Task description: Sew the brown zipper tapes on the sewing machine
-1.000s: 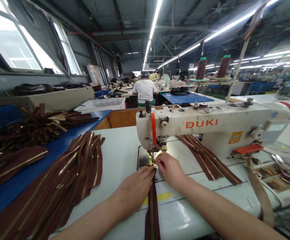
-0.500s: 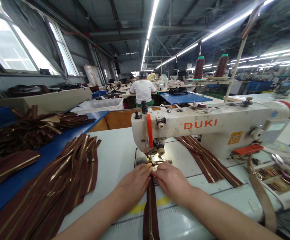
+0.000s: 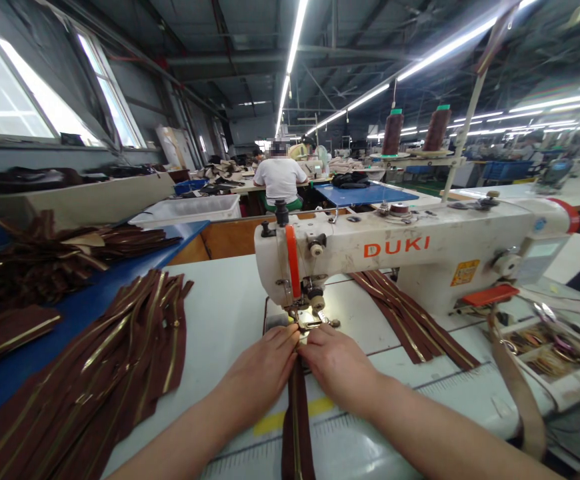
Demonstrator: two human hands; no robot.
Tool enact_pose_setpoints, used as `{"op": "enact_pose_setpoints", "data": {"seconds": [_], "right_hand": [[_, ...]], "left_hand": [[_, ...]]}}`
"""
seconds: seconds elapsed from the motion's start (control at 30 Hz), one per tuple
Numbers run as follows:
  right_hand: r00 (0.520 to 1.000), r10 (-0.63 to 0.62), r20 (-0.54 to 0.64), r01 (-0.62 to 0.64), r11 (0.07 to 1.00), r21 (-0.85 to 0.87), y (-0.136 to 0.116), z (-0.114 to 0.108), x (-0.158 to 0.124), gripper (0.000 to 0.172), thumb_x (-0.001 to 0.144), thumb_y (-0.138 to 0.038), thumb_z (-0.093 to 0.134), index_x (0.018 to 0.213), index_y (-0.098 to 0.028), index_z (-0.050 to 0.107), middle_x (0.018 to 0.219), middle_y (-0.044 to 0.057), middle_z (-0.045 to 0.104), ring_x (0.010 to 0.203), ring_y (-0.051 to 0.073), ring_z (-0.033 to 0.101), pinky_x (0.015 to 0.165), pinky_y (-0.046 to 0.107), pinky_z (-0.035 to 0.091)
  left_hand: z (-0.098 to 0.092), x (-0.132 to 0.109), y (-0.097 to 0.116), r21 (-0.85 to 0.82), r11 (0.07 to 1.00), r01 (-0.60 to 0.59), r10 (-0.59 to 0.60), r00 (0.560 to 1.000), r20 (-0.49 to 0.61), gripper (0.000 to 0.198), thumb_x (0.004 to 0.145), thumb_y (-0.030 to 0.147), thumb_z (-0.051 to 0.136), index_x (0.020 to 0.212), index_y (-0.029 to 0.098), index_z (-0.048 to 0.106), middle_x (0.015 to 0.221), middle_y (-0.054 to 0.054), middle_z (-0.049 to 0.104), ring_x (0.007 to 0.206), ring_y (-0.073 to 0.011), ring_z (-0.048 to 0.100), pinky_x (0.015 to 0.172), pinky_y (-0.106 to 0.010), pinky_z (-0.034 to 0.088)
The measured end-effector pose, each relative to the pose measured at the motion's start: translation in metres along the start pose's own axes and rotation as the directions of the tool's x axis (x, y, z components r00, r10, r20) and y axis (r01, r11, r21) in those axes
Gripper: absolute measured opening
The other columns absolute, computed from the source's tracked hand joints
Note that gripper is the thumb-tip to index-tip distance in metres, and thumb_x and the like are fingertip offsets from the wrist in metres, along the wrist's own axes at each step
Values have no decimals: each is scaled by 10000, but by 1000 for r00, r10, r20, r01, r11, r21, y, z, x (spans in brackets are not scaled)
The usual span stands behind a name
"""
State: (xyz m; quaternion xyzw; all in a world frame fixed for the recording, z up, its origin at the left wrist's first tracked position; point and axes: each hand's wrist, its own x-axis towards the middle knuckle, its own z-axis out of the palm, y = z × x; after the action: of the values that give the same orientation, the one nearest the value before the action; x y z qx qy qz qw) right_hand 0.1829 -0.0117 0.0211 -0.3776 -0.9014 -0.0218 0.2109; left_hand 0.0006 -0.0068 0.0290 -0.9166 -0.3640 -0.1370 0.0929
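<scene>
Left hand (image 3: pixel 266 367), right hand (image 3: pixel 339 368): fingers together; I cannot tell your grip.
Zipper strip (image 3: pixel 297 430): top hidden, bottom cut off.

Bright windows (image 3: pixel 5 93) line the grey left wall (image 3: pixel 133 83); long tube lights (image 3: pixel 297 33) hang beneath a dark ceiling (image 3: pixel 253 47); a blue-topped table (image 3: pixel 370 195) stands farther back, right of centre.

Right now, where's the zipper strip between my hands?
In the head view, bottom centre: the zipper strip runs toward you from between your left hand and right hand, in front of the sewing machine.
</scene>
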Motion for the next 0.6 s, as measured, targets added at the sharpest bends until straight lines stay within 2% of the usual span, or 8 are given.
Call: {"op": "enact_pose_setpoints", "data": {"seconds": [0.3,0.43,0.6], "right_hand": [[999,-20,28,20,1000,6,1,-3,3,111,875,-133,542,864,-145,652,878,65,636,851,197,524,797,297,433],[999,-29,14,28,1000,14,1,-4,3,137,886,-134,516,880,-134,653,888,73,636,860,203,522,813,306,432],[999,-25,19,25,1000,17,0,-7,2,143,876,-121,514,865,-135,656,861,77,632,844,200,525,789,304,436]], "left_hand": [[5,0,-2,19,1000,-12,13,999,-46,304,910,107,371,1150,94,558,1160,-146,642,1088,-230,595,931,-403,503],[5,0,-2,-23,1000,-16,14,997,-81,295,911,123,369,1125,110,571,1123,-132,650,1062,-228,605,923,-402,511],[9,-6,1,-48,997,56,-63,987,-147,304,927,157,365,1133,141,587,1160,-116,625,1068,-215,602,914,-377,525]]}}
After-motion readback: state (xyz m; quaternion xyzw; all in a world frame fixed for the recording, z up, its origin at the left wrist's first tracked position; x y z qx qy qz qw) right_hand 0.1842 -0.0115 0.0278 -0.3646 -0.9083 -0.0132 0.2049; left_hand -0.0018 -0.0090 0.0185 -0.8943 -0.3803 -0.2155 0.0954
